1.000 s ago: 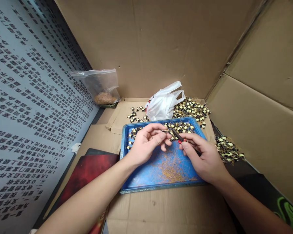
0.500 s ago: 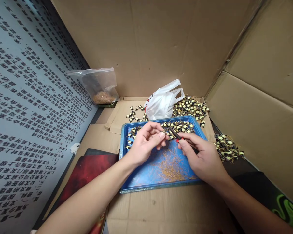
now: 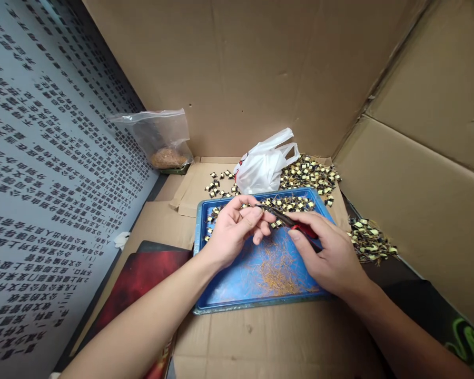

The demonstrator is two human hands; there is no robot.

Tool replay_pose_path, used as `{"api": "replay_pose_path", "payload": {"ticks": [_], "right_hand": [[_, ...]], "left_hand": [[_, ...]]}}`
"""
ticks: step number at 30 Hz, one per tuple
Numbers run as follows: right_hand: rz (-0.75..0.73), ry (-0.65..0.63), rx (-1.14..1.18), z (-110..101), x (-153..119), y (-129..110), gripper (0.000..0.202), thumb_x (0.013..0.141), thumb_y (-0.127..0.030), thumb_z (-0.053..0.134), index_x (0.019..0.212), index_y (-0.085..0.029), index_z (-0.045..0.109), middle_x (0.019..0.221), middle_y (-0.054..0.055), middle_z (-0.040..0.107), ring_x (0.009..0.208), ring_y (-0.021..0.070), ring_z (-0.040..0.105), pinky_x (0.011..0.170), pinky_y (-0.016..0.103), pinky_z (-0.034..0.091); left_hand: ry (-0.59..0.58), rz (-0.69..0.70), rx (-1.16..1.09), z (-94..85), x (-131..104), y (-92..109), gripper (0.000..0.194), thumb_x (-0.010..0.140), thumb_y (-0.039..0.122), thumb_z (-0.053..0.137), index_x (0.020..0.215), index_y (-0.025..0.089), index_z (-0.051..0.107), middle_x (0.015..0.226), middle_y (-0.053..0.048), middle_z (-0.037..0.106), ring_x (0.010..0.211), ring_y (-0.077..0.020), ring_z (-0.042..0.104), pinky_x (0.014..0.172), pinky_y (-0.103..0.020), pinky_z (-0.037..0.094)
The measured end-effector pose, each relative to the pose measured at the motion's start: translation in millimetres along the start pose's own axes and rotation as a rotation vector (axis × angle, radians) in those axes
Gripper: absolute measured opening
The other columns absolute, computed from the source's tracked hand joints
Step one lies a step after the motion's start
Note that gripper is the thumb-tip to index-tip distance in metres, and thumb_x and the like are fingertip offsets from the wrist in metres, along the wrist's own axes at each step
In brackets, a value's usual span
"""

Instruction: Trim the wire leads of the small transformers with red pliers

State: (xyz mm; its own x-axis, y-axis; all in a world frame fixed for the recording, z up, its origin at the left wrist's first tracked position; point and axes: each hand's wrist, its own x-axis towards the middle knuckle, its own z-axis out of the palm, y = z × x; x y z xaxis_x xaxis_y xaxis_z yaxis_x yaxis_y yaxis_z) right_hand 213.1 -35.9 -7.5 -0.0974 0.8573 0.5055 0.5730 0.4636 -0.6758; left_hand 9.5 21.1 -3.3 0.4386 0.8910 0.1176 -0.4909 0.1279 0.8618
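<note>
A pair of slim hand pliers with black and red handles (image 3: pixel 305 230) is held at the centre of the frame, above a rectangular blue plastic tray (image 3: pixel 225 292). The handles are gripped within the right hand (image 3: pixel 327 253), and the black nose is directed leftward to the fingertips of the left hand (image 3: pixel 237 229). By the left thumb and forefinger a small dark piece (image 3: pixel 257 206) is pinched at the pliers' tip; it is largely covered, and its form cannot be told. Whether the pliers' jaws are parted cannot be told either.

Small black-and-yellow components with thin wire leads (image 3: pixel 300 204) are massed along the tray's far side, while loose copper-coloured wire clippings (image 3: pixel 278 276) are scattered over its middle and near floor. Further components are heaped behind the tray (image 3: pixel 314 178) and at the right of the frame (image 3: pixel 370 239). A crumpled white plastic carrier bag (image 3: pixel 260 171) is placed behind the tray, beside the rear heap.
</note>
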Motion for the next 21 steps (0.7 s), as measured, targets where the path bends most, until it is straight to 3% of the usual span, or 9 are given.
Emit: {"api": "replay_pose_path", "payload": {"ticks": [7, 15, 21], "right_hand": [[0.055, 0.021, 0.025, 4, -4, -4, 0.025, 0.103, -0.029, 0.059, 0.125, -0.024, 0.070, 0.117, 0.010, 0.080, 0.102, 0.0261, 0.078, 0.091, 0.041, 0.063], [0.094, 0.018, 0.057, 4, -5, -7, 0.022, 0.104, -0.029, 0.058, 0.120, -0.022, 0.072, 0.113, 0.009, 0.082, 0.098, 0.0248, 0.079, 0.085, 0.038, 0.063], [0.273, 0.097, 0.013, 0, -2, 9, 0.024, 0.104, -0.035, 0.060, 0.118, -0.021, 0.072, 0.103, 0.010, 0.081, 0.088, 0.0265, 0.077, 0.077, 0.038, 0.061]], "left_hand": [[-0.007, -0.041, 0.004, 2.7, -2, 2, 0.033, 0.092, 0.035, 0.081, 0.107, 0.017, 0.056, 0.085, -0.006, 0.079, 0.062, -0.0120, 0.070, 0.049, -0.018, 0.049], [-0.036, -0.064, 0.016, 7.1, -5, 5, 0.026, 0.094, 0.029, 0.078, 0.104, 0.017, 0.058, 0.083, -0.005, 0.079, 0.059, -0.0093, 0.066, 0.049, -0.016, 0.048], [-0.064, -0.051, 0.016, 6.9, -7, 5, 0.023, 0.094, 0.028, 0.078, 0.103, 0.017, 0.059, 0.084, -0.005, 0.079, 0.060, -0.0089, 0.067, 0.048, -0.016, 0.049]]}}
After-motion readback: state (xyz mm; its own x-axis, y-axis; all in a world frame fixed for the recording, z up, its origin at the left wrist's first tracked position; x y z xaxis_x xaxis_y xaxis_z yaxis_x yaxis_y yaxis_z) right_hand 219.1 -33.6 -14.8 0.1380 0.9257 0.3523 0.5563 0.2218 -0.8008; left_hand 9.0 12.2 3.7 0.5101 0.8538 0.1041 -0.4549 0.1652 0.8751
